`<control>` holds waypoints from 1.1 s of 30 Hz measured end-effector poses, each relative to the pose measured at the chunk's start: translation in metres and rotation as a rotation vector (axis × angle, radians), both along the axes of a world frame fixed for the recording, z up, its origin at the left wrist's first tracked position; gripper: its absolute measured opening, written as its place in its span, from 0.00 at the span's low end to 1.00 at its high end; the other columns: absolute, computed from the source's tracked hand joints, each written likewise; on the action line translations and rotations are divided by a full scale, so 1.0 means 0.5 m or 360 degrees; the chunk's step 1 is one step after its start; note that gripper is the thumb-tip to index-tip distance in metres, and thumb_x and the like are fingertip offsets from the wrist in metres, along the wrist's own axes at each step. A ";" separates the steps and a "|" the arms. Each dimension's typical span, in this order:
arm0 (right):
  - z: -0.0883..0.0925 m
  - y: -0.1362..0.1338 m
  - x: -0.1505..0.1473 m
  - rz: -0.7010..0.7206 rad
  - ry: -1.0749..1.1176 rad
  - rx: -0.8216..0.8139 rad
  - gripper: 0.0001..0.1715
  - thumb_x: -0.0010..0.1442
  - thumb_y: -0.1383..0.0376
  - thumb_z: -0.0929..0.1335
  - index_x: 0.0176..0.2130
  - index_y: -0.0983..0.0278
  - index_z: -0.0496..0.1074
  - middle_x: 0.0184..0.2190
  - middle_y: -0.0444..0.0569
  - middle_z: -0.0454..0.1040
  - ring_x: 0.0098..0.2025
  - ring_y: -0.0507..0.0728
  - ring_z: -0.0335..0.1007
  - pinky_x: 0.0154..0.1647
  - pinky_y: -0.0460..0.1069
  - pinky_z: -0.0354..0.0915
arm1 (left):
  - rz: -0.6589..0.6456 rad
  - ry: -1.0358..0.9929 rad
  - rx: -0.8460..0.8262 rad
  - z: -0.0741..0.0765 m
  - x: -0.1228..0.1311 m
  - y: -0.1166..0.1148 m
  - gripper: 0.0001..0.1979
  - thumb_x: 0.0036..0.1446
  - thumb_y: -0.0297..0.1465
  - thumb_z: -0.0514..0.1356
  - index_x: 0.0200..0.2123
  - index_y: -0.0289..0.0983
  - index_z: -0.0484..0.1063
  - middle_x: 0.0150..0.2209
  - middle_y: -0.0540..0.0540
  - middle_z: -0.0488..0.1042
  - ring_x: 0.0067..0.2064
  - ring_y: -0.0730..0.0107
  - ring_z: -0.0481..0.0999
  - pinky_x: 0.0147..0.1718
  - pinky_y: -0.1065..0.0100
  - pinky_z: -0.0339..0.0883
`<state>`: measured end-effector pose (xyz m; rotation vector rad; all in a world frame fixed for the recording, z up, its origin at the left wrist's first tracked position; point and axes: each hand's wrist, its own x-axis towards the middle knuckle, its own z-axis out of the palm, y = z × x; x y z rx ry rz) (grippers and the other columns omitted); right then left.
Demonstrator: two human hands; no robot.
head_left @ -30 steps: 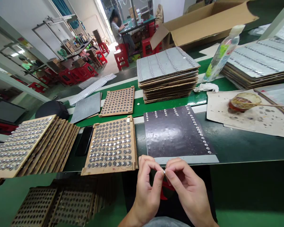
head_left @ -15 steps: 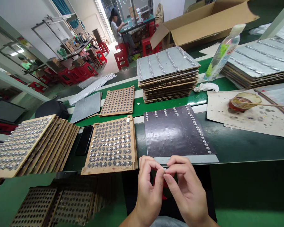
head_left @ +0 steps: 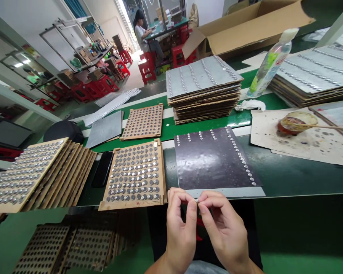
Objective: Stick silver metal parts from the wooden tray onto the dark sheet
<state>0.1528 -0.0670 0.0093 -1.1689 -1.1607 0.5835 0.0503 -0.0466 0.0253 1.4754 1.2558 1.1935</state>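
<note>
My left hand (head_left: 180, 228) and my right hand (head_left: 224, 228) meet at the table's front edge, thumbs and forefingers pinched together. Between their tips is a small shiny metal piece (head_left: 197, 201), mostly covered by the fingers; its exact kind is unclear. Just beyond lies a dark sheet (head_left: 208, 163) with small round metal pieces in short rows at its far edge and a long row down its right side. To the left, a wooden board (head_left: 134, 175) carries rows of round dark discs, several topped with shiny metal pieces.
A stack of grey sheets (head_left: 204, 95) with metal rows stands behind. At right are a bottle (head_left: 270, 64) and a pot of amber paste (head_left: 293, 125) with a stick across it. Leaning boards (head_left: 45, 175) and a phone (head_left: 102, 169) are at left. A person (head_left: 141, 32) sits far back.
The fingers have shifted slightly around the small metal piece, and the right thumb and forefinger have drawn closer together. The things on the table have stayed put.
</note>
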 end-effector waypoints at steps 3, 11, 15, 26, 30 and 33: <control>-0.006 -0.002 -0.003 0.0028 0.0015 -0.0025 0.06 0.67 0.71 0.67 0.39 0.59 0.71 0.35 0.49 0.76 0.35 0.55 0.77 0.31 0.46 0.75 | -0.0017 -0.0091 -0.0109 0.001 0.002 0.004 0.17 0.70 0.42 0.56 0.31 0.39 0.66 0.32 0.50 0.64 0.34 0.69 0.67 0.36 0.70 0.65; -0.071 0.133 0.147 -0.0184 -0.0990 -0.0524 0.07 0.64 0.63 0.66 0.42 0.62 0.72 0.41 0.55 0.77 0.45 0.63 0.74 0.46 0.58 0.71 | 0.0092 0.0003 -0.0209 -0.007 -0.063 0.030 0.18 0.68 0.46 0.57 0.31 0.39 0.68 0.32 0.49 0.65 0.35 0.68 0.67 0.37 0.70 0.65; -0.098 0.269 0.254 -0.0363 -0.1192 -0.0757 0.10 0.59 0.63 0.67 0.40 0.64 0.74 0.47 0.63 0.73 0.54 0.75 0.63 0.51 0.70 0.59 | 0.0370 0.0378 -0.0115 -0.023 -0.164 0.056 0.19 0.66 0.48 0.56 0.33 0.39 0.70 0.34 0.48 0.68 0.38 0.64 0.70 0.42 0.66 0.66; -0.140 0.403 0.326 -0.0147 -0.1412 -0.0917 0.04 0.57 0.63 0.72 0.32 0.61 0.79 0.43 0.59 0.72 0.50 0.72 0.59 0.42 0.62 0.55 | 0.1015 0.1130 -0.0323 -0.065 -0.468 0.094 0.17 0.52 0.48 0.56 0.28 0.41 0.74 0.37 0.39 0.72 0.49 0.43 0.70 0.56 0.40 0.61; -0.147 0.410 0.337 -0.0138 -0.1432 -0.0875 0.06 0.57 0.62 0.75 0.29 0.61 0.79 0.41 0.58 0.72 0.47 0.70 0.60 0.39 0.60 0.52 | 0.1022 0.1276 -0.0430 -0.071 -0.491 0.086 0.15 0.54 0.44 0.57 0.29 0.41 0.76 0.39 0.39 0.73 0.50 0.43 0.69 0.57 0.39 0.61; -0.154 0.411 0.344 -0.0144 -0.1461 -0.0813 0.09 0.57 0.59 0.75 0.29 0.61 0.80 0.41 0.59 0.72 0.46 0.69 0.60 0.38 0.60 0.52 | 0.0990 0.1361 -0.0474 -0.073 -0.483 0.083 0.13 0.57 0.42 0.57 0.31 0.41 0.78 0.40 0.40 0.73 0.49 0.45 0.69 0.56 0.41 0.62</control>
